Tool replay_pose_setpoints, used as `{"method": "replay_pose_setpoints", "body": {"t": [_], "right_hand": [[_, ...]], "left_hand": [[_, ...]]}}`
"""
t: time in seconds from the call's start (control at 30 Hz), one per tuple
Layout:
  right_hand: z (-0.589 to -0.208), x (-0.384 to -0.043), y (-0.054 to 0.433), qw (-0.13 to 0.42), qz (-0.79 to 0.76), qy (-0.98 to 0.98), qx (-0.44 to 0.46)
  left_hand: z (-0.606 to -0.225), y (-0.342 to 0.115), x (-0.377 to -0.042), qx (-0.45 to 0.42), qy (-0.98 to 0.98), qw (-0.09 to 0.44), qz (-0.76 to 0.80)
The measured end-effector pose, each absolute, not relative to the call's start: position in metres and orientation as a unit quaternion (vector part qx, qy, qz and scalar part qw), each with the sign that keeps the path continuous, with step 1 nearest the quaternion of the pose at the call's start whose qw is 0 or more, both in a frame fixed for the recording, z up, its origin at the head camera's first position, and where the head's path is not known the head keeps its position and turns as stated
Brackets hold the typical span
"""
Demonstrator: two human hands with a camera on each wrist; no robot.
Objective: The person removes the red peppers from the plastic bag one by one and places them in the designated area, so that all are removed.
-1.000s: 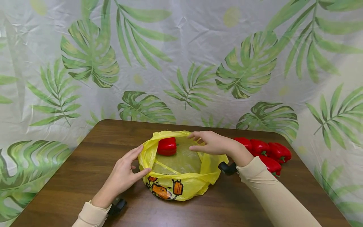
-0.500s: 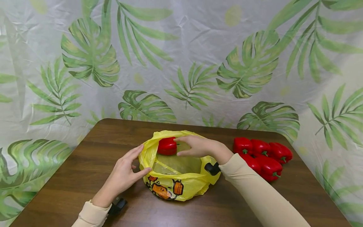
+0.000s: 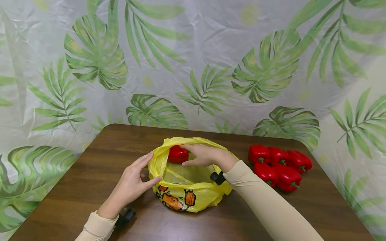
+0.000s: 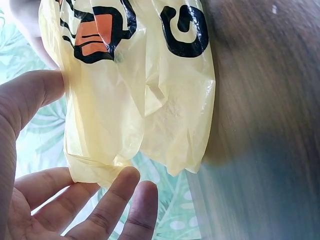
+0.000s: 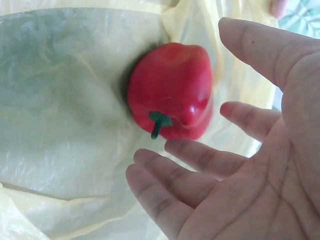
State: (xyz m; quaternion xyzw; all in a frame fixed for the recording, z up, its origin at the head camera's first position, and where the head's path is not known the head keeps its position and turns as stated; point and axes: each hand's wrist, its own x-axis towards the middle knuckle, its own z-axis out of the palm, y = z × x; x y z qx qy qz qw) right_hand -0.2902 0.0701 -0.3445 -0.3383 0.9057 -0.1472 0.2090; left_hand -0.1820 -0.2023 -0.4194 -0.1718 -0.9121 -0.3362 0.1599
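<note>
A yellow plastic bag (image 3: 193, 197) with an orange and black print sits on the table, its mouth spread wide. Inside, toward its left, lies a red bell pepper (image 3: 178, 154) with a green stem. My left hand (image 3: 132, 182) touches the bag's left rim, thumb and fingers spread apart; in the left wrist view the thumb and fingertips meet the thin plastic (image 4: 115, 115). My right hand (image 3: 205, 155) reaches into the bag's mouth, overlapping the pepper's right side in the head view. In the right wrist view its fingers extend loosely beside the pepper (image 5: 172, 90), holding nothing.
Several more red bell peppers (image 3: 277, 167) lie in a cluster on the brown wooden table (image 3: 120, 140), right of the bag. Behind the table hangs a leaf-patterned cloth (image 3: 208, 50).
My right hand has moved left and into the bag's mouth, up to the pepper inside. The left hand stays at the rim.
</note>
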Motion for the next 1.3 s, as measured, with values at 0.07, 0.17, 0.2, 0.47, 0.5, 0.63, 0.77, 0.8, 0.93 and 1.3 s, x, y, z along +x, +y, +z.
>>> {"method": "replay_pose_setpoints", "body": {"t": [0.07, 0.17, 0.2, 0.47, 0.5, 0.63, 0.77, 0.8, 0.93, 1.3], "right_hand": [[-0.3442, -0.2895, 0.0689, 0.213, -0.149, 0.905, -0.336], [-0.3442, -0.2885, 0.0675, 0.215, -0.152, 0.904, -0.336], [-0.3444, -0.2884, 0.0671, 0.215, -0.154, 0.904, -0.336], [-0.3475, -0.2872, 0.0655, 0.221, -0.157, 0.901, -0.339], [-0.3476, -0.2869, 0.0653, 0.221, -0.159, 0.901, -0.339], [-0.3476, -0.2855, 0.0643, 0.220, -0.157, 0.900, -0.342], [-0.3457, -0.2840, 0.0630, 0.221, -0.153, 0.899, -0.345], [-0.3448, -0.2836, 0.0628, 0.221, -0.152, 0.899, -0.345], [-0.3415, -0.2829, 0.0615, 0.210, -0.149, 0.902, -0.347], [-0.3385, -0.2817, 0.0601, 0.169, -0.128, 0.927, -0.310]], "left_hand": [[-0.4191, -0.2023, -0.1822, -0.171, -0.913, 0.159, -0.335], [-0.4188, -0.2024, -0.1822, -0.169, -0.913, 0.158, -0.335], [-0.4186, -0.2024, -0.1820, -0.169, -0.913, 0.158, -0.336], [-0.4175, -0.2025, -0.1810, -0.170, -0.912, 0.157, -0.338], [-0.4175, -0.2024, -0.1810, -0.171, -0.912, 0.157, -0.338], [-0.4186, -0.2025, -0.1815, -0.171, -0.912, 0.158, -0.338], [-0.4199, -0.2022, -0.1823, -0.168, -0.914, 0.155, -0.336], [-0.4202, -0.2021, -0.1826, -0.167, -0.914, 0.154, -0.335], [-0.4210, -0.2026, -0.1828, -0.168, -0.915, 0.154, -0.334], [-0.4211, -0.2031, -0.1828, -0.172, -0.913, 0.157, -0.334]]}}
